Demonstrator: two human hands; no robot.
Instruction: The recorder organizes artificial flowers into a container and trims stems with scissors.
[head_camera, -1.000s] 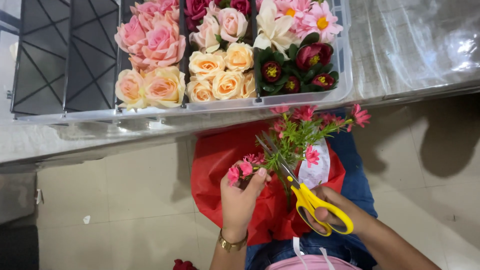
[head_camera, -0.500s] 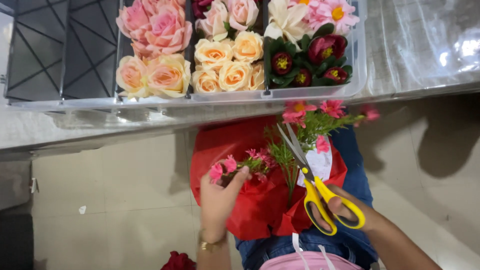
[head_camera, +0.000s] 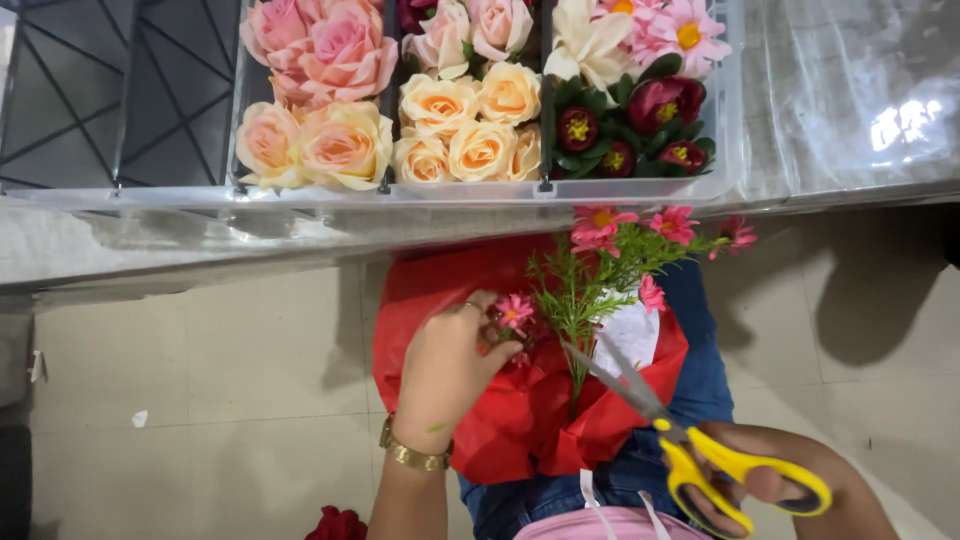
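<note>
Shifted since half a second ago: left hand (head_camera: 445, 372) now lower and nearer centre frame, scissors (head_camera: 690, 440) swung down toward the lower right, blades parted around the green stem. Seen from above at lower centre, left hand curled, fingertips (head_camera: 500, 352) pinching a small pink blossom (head_camera: 516, 311) at the left edge of a flower sprig (head_camera: 610, 265). Sprig of thin green stems and small pink daisy-like blooms standing just right of those fingers, fanning toward upper right, its base meeting the open blades. Right hand (head_camera: 775, 480) at lower right, fingers through the yellow handles, clenched around them. Beneath both hands, crumpled red sheet (head_camera: 520, 420) spread over a lap in blue jeans (head_camera: 700, 370), with a white tag (head_camera: 628, 335) lying among the stems. Gold bracelet (head_camera: 413, 455) on the left wrist. Across the top of the frame, clear plastic tray (head_camera: 730, 120) with divided compartments on a film-covered tabletop (head_camera: 850, 90): left compartment packed with large pink and peach roses (head_camera: 320, 90); middle compartment with cream-yellow roses (head_camera: 470, 125) below and pale pink ones above; right compartment with dark red blooms (head_camera: 640, 125) amid green leaves, white and pink flowers above. At upper left, dark grey empty-looking compartments (head_camera: 110, 90) with diagonal ribs. Pale tiled floor (head_camera: 200, 400) filling the lower left.
</note>
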